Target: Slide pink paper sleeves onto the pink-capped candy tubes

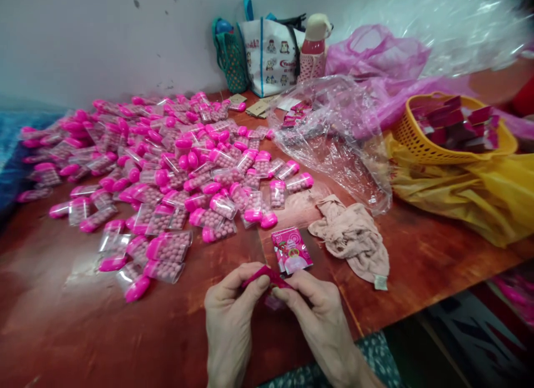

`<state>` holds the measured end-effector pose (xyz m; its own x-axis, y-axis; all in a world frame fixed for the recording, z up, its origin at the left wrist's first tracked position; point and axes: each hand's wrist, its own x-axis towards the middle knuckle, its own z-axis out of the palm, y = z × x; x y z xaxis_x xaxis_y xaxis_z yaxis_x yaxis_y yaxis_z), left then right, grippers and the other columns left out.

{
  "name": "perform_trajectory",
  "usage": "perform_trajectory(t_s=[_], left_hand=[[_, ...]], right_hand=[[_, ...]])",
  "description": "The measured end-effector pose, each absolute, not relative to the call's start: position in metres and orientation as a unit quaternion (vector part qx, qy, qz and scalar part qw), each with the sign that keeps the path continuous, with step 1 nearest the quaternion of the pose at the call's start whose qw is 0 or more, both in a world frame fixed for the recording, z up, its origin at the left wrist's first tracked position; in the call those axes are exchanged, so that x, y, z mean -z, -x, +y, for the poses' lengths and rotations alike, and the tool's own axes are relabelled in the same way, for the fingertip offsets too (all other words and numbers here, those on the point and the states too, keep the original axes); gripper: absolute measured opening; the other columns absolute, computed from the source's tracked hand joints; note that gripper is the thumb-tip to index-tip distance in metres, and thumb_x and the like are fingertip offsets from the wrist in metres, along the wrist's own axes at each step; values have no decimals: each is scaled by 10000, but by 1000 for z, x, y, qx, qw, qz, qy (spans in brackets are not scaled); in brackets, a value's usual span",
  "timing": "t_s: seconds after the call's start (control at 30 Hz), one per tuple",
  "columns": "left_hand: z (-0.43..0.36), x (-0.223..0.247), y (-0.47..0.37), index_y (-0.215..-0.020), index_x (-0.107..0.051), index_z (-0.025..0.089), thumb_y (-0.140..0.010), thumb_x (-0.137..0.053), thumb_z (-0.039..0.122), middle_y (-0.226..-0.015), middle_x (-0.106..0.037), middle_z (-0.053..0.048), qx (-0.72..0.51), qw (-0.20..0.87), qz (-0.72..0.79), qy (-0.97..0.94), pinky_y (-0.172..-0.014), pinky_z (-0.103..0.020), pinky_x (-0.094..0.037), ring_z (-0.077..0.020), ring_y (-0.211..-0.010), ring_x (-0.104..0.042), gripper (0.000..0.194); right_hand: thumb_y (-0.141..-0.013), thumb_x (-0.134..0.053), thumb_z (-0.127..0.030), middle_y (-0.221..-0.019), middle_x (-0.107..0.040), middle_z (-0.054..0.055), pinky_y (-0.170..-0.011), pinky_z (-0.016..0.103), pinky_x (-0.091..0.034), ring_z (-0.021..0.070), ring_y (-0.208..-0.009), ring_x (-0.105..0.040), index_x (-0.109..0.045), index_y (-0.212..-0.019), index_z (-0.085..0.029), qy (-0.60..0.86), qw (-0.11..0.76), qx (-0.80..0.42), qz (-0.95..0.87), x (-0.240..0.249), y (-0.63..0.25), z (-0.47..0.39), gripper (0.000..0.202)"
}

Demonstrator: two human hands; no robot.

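Observation:
Near the front edge of the red-brown table, my left hand (233, 313) and my right hand (319, 315) pinch a small magenta packet (267, 274) between thumbs and fingers, one at each end. Just beyond it lies a short stack of printed pink packets (292, 250). To the left and behind, a big heap of small clear containers with pink caps (167, 171) covers the table; pale pink balls show inside them. A crumpled beige cloth (354, 237) lies right of the packets.
A yellow basket (406, 132) of dark pink packets sits on a yellow bag (471, 193) at the right. Clear plastic (346, 154) spreads mid-table. Behind stand a white bag (271, 59), a bottle (314, 48) and a purple bag (375, 54).

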<state>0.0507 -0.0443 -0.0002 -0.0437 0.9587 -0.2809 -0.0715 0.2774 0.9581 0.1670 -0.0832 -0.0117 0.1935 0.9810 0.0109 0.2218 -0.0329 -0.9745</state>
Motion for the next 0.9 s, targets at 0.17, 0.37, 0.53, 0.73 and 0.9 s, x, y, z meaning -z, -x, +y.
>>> perform_trajectory(t_s=[0.17,0.37,0.53,0.73,0.9], left_hand=[[-44,6,-57,-653,-701,153,-626,-740,215,-611,-621,4,-469,635,532,-306,-565,-175,-447,-96,-583,-531,77],[-44,4,-63,-652,-707,129,-649,-724,270,-600,-603,-13,-463,679,518,-237,-548,-191,-441,-97,-553,-508,142],[-41,1,-55,-676,-714,136,-600,-760,218,-648,-629,-16,-448,656,545,-269,-601,-192,-452,-114,-635,-554,121],[-39,5,-49,-576,-680,154,-564,-760,139,-642,-629,-1,-470,635,541,-286,-624,-177,-458,-110,-670,-555,82],[-39,12,-48,-572,-628,150,-576,-755,134,-587,-600,30,-472,618,560,-285,-558,-149,-446,-76,-579,-528,129]], right_hand=[[-904,-445,-209,-571,-493,-12,-491,196,-350,103,-534,-483,-507,-604,-162,607,459,-332,-557,15,-167,-85,310],[-948,-343,-329,-529,-422,-25,-440,206,-308,97,-476,-424,-440,-547,-176,613,450,-286,-583,19,-162,-82,440],[-905,-430,-399,-699,-595,19,-542,213,-418,136,-629,-557,-601,-776,-165,601,447,-394,-532,11,-171,-81,317],[-826,-587,-214,-644,-617,-2,-567,214,-437,135,-605,-571,-641,-721,-177,621,458,-395,-499,12,-167,-79,124],[-899,-448,-194,-661,-601,29,-584,243,-435,150,-623,-546,-622,-713,-169,601,445,-363,-555,18,-165,-80,256]])
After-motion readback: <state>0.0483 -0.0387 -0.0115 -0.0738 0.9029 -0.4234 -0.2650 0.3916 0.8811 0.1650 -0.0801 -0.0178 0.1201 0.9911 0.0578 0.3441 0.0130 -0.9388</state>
